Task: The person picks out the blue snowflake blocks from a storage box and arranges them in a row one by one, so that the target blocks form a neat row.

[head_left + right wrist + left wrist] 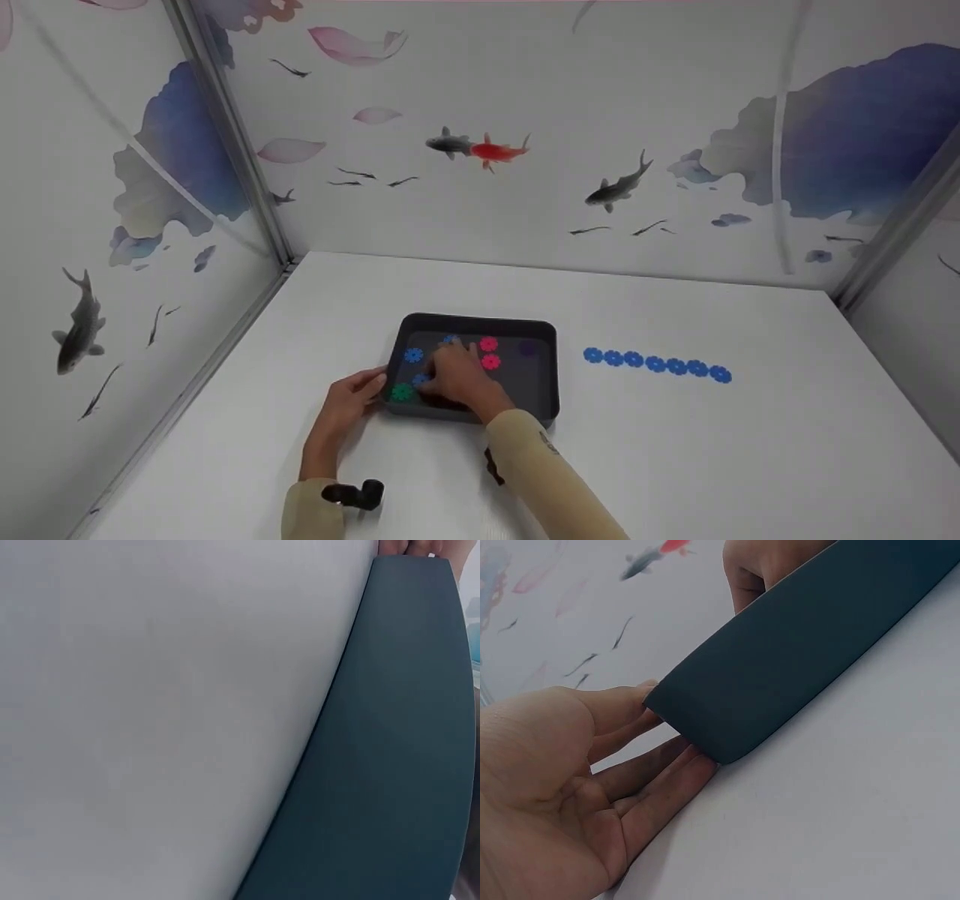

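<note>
Pinching the left side of a shallow dark tray on a white table with the left hand, with the right hand inside among blue, green, pink and purple flower pieces in a hold too hidden to tell. Seeing seven blue ones lined up to the right and a fish-painted wall beyond.

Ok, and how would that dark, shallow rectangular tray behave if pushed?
The dark, shallow rectangular tray is probably stiff: its wall looks unbent where the left hand grips near a corner. Being low and broad on the flat white table, it would likely slide before tipping. The small, multicoloured flower-shaped pieces inside look loose, so they might shift.
</note>
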`<state>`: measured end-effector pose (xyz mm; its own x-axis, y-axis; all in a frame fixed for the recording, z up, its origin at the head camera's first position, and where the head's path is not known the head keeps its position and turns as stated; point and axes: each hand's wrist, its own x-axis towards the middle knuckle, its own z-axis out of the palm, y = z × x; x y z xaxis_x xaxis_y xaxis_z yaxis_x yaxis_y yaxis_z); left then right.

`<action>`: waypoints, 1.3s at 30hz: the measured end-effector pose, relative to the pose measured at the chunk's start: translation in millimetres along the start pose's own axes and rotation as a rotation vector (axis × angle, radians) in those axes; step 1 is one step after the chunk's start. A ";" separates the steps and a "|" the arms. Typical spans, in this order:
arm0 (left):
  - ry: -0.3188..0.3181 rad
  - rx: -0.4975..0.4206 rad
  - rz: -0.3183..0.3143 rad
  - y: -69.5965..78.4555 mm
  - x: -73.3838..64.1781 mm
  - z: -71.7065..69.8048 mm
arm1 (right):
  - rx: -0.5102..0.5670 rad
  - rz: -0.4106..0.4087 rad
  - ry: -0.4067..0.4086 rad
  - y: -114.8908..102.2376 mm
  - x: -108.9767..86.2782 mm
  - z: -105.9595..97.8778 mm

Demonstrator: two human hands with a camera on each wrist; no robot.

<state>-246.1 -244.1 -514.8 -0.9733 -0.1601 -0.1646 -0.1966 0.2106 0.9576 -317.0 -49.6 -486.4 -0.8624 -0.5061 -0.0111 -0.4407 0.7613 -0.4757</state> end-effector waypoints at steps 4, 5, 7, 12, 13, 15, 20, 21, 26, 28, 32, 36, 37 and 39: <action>-0.003 0.014 0.004 -0.5 -0.4 -0.5 | 0.005 -0.006 -0.013 1.3 -0.1 -0.4; -0.003 0.016 0.006 -0.8 -0.5 -0.6 | 0.002 -0.007 -0.013 1.6 0.0 -0.4; -0.004 0.019 0.008 -0.8 -0.6 -0.6 | -0.004 -0.010 -0.014 2.3 0.9 0.1; -0.011 0.015 0.007 0.7 -1.1 0.3 | -0.004 -0.006 -0.017 5.2 1.5 -0.3; -0.012 0.011 0.005 1.0 -1.2 0.6 | -0.007 -0.006 -0.019 5.8 1.4 -0.9; -0.014 0.003 0.001 1.6 -1.2 0.9 | -0.007 -0.008 -0.025 6.6 1.1 -2.1; -0.016 0.008 -0.011 1.4 -0.6 1.1 | -0.003 -0.022 -0.021 9.9 -0.5 -5.4; -0.014 0.004 -0.013 1.2 -0.6 0.8 | -0.007 -0.027 -0.013 10.9 -1.1 -6.0; 0.001 -0.018 -0.030 -2.1 1.0 -0.5 | -0.021 -0.055 0.051 17.9 -3.9 -7.2; 0.000 -0.017 -0.028 -3.1 1.6 -0.7 | -0.019 -0.061 0.068 21.2 -4.7 -7.0; -0.004 -0.023 -0.016 -5.2 0.6 -1.0 | -0.018 -0.072 0.096 27.4 -5.9 -6.3; -0.008 -0.017 -0.012 -3.7 -0.9 -0.6 | -0.023 -0.080 0.119 33.5 -8.5 -10.5; -0.009 -0.015 -0.012 -2.8 -0.7 -0.6 | -0.023 -0.078 0.122 35.1 -8.9 -12.9; -0.012 -0.015 -0.013 -0.6 -0.9 -1.1 | -0.027 -0.070 0.128 38.4 -10.0 -19.0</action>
<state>-245.0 -245.1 -515.0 -0.9720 -0.1514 -0.1796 -0.2074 0.1943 0.9588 -330.1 -7.6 -487.8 -0.8534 -0.5036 0.1346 -0.5058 0.7374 -0.4476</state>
